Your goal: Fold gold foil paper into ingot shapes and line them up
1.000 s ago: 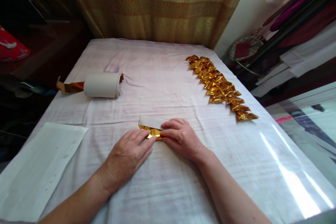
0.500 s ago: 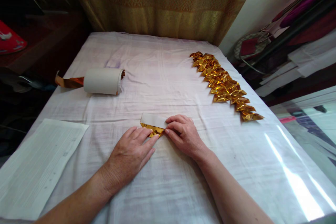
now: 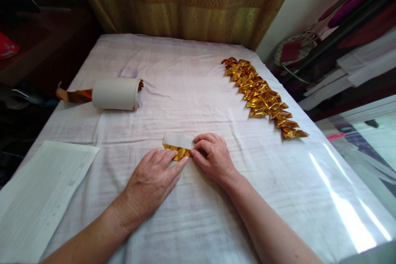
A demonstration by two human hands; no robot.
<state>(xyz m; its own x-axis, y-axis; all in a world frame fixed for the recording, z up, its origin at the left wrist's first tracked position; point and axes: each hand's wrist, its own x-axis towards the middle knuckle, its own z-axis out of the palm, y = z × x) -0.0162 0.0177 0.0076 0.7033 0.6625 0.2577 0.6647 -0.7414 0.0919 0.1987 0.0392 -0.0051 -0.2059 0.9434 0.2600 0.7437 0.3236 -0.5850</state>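
A small strip of paper (image 3: 175, 144), gold foil on one side and white on the other, lies partly folded on the white cloth (image 3: 192, 90) in front of me. My left hand (image 3: 151, 181) lies flat with its fingertips pressing the gold near edge of the strip. My right hand (image 3: 213, 156) has its fingers curled and pressed together on the strip's right end. A row of several folded gold paper pieces (image 3: 262, 99) runs along the right side of the cloth.
A white roll (image 3: 114, 93) with a gold foil tail lies on its side at the left. A lined white sheet (image 3: 40, 194) lies at the near left. A curtain (image 3: 185, 4) hangs behind; shelves of fabric stand at the right.
Both hands stay on the gold strip, the right fingers having slid slightly left along its fold. The view has tilted down a little.
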